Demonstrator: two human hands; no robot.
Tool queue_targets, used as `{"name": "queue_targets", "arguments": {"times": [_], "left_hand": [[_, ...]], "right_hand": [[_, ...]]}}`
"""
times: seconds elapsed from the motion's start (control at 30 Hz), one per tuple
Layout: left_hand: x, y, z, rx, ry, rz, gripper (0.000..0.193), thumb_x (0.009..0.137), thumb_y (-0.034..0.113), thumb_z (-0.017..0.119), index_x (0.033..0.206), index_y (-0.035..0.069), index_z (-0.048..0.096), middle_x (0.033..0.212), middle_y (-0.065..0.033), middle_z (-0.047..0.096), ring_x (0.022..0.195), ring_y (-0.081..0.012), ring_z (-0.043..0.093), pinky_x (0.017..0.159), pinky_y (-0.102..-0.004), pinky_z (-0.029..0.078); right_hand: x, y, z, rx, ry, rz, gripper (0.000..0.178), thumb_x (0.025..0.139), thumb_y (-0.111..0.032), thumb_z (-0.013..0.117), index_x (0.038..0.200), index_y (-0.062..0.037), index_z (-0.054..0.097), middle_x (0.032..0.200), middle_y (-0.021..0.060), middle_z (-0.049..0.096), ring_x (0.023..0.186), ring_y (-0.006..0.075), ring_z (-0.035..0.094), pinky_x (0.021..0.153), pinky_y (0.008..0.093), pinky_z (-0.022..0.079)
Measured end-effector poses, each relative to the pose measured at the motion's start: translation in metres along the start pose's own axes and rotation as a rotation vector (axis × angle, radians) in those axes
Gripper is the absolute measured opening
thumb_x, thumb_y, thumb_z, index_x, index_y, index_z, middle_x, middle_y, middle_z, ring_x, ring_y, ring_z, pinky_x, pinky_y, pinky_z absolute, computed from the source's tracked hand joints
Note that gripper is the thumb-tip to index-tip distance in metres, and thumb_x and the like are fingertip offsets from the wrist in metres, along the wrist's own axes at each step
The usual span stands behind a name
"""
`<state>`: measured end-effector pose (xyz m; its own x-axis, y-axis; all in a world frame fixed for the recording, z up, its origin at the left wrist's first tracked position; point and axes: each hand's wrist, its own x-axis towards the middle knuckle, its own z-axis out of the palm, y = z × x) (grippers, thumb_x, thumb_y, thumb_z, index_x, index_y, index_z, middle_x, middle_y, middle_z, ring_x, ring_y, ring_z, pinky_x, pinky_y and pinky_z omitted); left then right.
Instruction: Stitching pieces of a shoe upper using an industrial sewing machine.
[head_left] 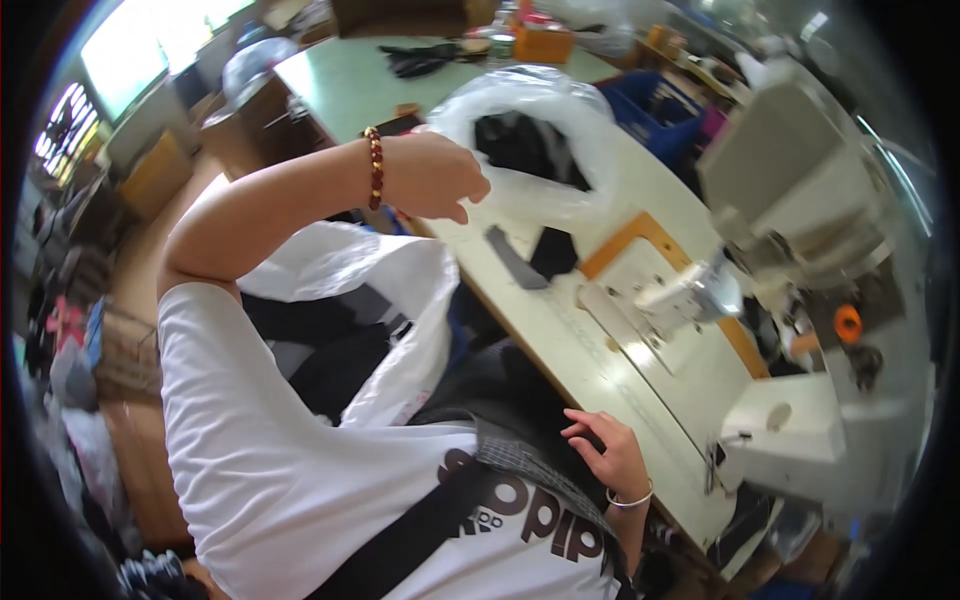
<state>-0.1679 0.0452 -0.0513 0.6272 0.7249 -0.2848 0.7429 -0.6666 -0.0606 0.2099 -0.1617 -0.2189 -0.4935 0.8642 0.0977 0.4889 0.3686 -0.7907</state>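
My left hand (435, 178), with a beaded bracelet at its wrist, hangs over the table's left edge near a clear plastic bag (600, 150). Its fingers bend loosely, the thumb stands apart, and nothing shows in them. Dark cloth pieces (530, 145) lie inside that bag. A grey strip of cloth (515, 260) and a black piece of cloth (553, 252) rest on the tabletop, left of the sewing machine (680, 295). My right hand (612, 455), wearing a bangle, is open by the table's front edge, fingers slightly spread and holding nothing.
A white sack (430, 290) holding dark cloth stands left of the sewing table (600, 375). Farther back are a green table (350, 75), an orange box (543, 42) and a blue crate (650, 110). Cartons (155, 175) stand at the left.
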Motion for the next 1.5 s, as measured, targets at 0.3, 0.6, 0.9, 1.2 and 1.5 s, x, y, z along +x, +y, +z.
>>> {"name": "queue_targets", "arguments": {"times": [0.3,0.6,0.9,1.2,1.5], "left_hand": [[-0.115,-0.033,0.181,-0.282,-0.476,-0.155,0.044,0.091,0.039,0.075,0.114,0.002,0.076,0.107,-0.0206,0.075,0.103,-0.0368,0.071,0.09,-0.048,0.055],[-0.134,0.03,0.273,-0.318,-0.192,-0.396,0.047,0.085,0.039,0.082,0.113,0.002,0.071,0.115,-0.0192,0.071,0.115,-0.0389,0.066,0.091,-0.0499,0.055],[-0.187,-0.008,0.078,-0.512,0.273,-0.289,0.049,0.092,0.023,0.076,0.132,0.001,0.059,0.107,-0.0252,0.07,0.098,-0.0456,0.067,0.085,-0.0467,0.053],[-0.143,0.095,-0.063,0.19,0.783,0.314,0.027,0.077,0.021,0.08,0.099,0.008,0.07,0.079,-0.0031,0.062,0.069,-0.0233,0.063,0.063,-0.0365,0.046],[-0.021,0.199,-0.005,0.188,0.889,1.219,0.015,0.076,0.018,0.071,0.089,0.012,0.066,0.074,-0.0003,0.056,0.076,-0.0156,0.062,0.065,-0.0268,0.05]], "right_hand": [[0.057,-0.007,0.032,0.222,-0.106,-0.061,0.027,0.089,0.003,0.071,0.116,0.0003,0.074,0.093,0.0126,0.076,0.086,0.0251,0.073,0.079,0.0341,0.056],[0.052,0.004,0.032,0.294,-0.033,0.028,0.018,0.096,0.0,0.068,0.112,0.0011,0.075,0.09,0.0114,0.076,0.084,0.0228,0.072,0.078,0.0316,0.055],[0.054,-0.001,0.035,0.312,-0.107,-0.059,0.022,0.094,0.001,0.07,0.115,-0.0012,0.076,0.092,0.0096,0.077,0.084,0.0232,0.072,0.079,0.0315,0.055],[0.052,0.009,0.035,1.05,-0.227,-0.081,0.079,0.108,-0.065,0.041,0.159,-0.0049,0.043,0.137,0.0217,0.067,0.124,0.0309,0.067,0.105,0.0435,0.052],[-0.047,0.051,-0.015,1.709,0.273,0.032,0.068,0.107,-0.05,0.05,0.152,0.0017,0.047,0.143,0.0191,0.062,0.126,0.0298,0.065,0.106,0.0439,0.054]]}}
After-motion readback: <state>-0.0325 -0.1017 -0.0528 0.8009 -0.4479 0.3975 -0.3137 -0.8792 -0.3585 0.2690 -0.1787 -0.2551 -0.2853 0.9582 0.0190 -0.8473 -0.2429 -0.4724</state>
